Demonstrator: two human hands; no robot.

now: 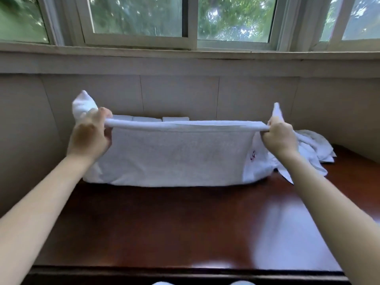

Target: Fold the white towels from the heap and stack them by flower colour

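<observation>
- Your left hand is closed round the left end of the white terry towel, fingers curled over its top edge, with a bunched corner of cloth sticking up above the knuckles.
- Your right hand grips the right end of the same edge in a closed fist, and a pointed corner of cloth rises above it.
- The towel is stretched taut between your two hands, its long axis running left to right, parallel to the far edge of the dark red-brown polished wooden table. It hangs as a doubled panel from your hands, and its lower edge rests on the table toward the far side.
- A small red embroidered mark shows near the towel's right end; its shape is too small to make out.
- The loose heap of crumpled white towels lies at the table's far right corner, just behind your right hand.
- Folded white towels sit along the far edge, mostly hidden behind the held towel.
- Beyond the table are the panelled wall and window.
</observation>
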